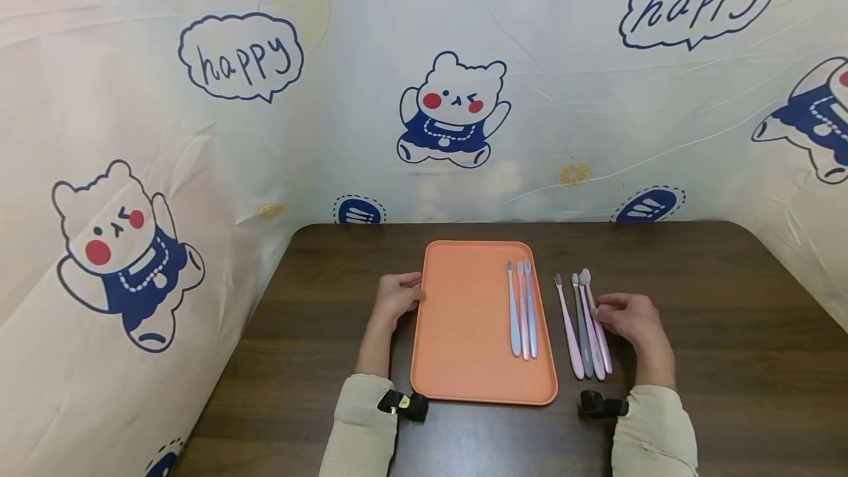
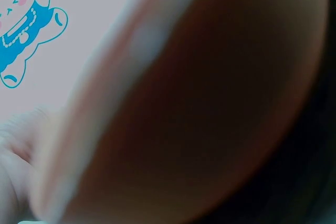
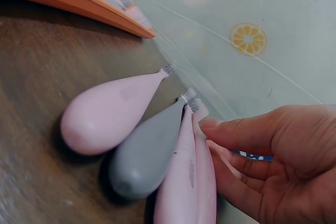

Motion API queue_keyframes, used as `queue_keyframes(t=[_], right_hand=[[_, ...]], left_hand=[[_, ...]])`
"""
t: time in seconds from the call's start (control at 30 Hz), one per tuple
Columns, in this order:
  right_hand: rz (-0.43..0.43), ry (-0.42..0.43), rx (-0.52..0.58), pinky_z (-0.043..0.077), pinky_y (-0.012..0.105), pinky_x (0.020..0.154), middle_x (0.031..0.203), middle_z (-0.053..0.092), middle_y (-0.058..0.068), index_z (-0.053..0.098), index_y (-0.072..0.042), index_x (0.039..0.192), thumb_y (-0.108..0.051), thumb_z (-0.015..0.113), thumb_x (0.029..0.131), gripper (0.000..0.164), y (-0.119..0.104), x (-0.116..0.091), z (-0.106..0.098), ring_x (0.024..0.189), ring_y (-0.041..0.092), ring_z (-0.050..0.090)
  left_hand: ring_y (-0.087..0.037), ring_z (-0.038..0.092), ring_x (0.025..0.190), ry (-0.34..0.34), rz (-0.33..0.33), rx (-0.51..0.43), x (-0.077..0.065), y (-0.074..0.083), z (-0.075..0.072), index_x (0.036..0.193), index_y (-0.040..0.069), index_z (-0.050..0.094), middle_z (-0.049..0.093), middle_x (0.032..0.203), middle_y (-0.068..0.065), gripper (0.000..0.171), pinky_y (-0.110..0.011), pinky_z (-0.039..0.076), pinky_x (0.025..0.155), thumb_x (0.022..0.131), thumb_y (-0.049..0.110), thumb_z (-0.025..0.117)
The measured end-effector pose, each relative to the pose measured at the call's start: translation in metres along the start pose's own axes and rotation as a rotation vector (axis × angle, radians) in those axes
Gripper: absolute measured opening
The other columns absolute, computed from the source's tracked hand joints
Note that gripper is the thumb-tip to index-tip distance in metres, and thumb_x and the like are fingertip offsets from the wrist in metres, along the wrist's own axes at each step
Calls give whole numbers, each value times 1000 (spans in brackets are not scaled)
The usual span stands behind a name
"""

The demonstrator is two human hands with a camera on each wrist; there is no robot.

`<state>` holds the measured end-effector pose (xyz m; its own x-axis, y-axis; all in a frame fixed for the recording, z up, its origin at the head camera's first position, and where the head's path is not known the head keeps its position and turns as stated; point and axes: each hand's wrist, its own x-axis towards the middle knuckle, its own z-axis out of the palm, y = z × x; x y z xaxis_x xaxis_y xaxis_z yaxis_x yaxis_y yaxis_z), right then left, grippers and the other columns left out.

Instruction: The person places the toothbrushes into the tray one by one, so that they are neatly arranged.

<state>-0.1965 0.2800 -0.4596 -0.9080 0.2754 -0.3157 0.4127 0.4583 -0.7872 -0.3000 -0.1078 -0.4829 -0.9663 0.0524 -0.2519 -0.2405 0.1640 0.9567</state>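
Note:
An orange tray (image 1: 464, 322) lies on the table, with two bluish toothbrushes (image 1: 513, 315) and a pink one (image 1: 523, 315) side by side near its right rim. My left hand (image 1: 396, 297) holds the tray's left edge, fingertips at the rim. Right of the tray, a pink toothbrush (image 1: 570, 330) and a grey toothbrush (image 1: 583, 330) lie beside two more pink ones. My right hand (image 1: 632, 319) pinches the rightmost pink toothbrush (image 3: 206, 177) near its head. In the right wrist view it lies against its pink neighbour (image 3: 177, 187). The left wrist view is mostly a blurred tray edge (image 2: 142, 45).
The dark wooden table (image 1: 298, 359) reaches back to a pale curtain (image 1: 563, 116) printed with cartoon bears and speech bubbles. A black wrist camera (image 1: 414, 407) is strapped over the left sleeve, and another (image 1: 599, 405) over the right.

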Motion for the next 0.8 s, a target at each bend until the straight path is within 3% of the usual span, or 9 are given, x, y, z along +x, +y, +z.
queue_keyframes(t=[0.47,0.6,0.8], right_hand=[[17,26,9,56,20,66,95,78,13,61,13,129,-8,73,90,46,4,5,-1,75,6,65],[2,60,-61,53,21,66,101,77,17,67,10,124,-15,76,87,45,2,6,-1,77,9,66],[-4,103,-159,46,24,66,107,74,23,72,5,116,-23,74,86,42,2,6,2,89,25,66]], left_hand=[[-22,67,116,15,0,10,2,0,2,134,-4,64,67,133,-24,49,-24,57,69,84,-7,63],[-22,66,117,15,-7,15,1,1,2,134,-4,64,67,133,-23,49,-25,58,71,85,-6,62],[-21,66,115,13,-8,18,-2,3,2,134,-4,64,67,133,-24,50,-26,58,71,84,-6,62]])
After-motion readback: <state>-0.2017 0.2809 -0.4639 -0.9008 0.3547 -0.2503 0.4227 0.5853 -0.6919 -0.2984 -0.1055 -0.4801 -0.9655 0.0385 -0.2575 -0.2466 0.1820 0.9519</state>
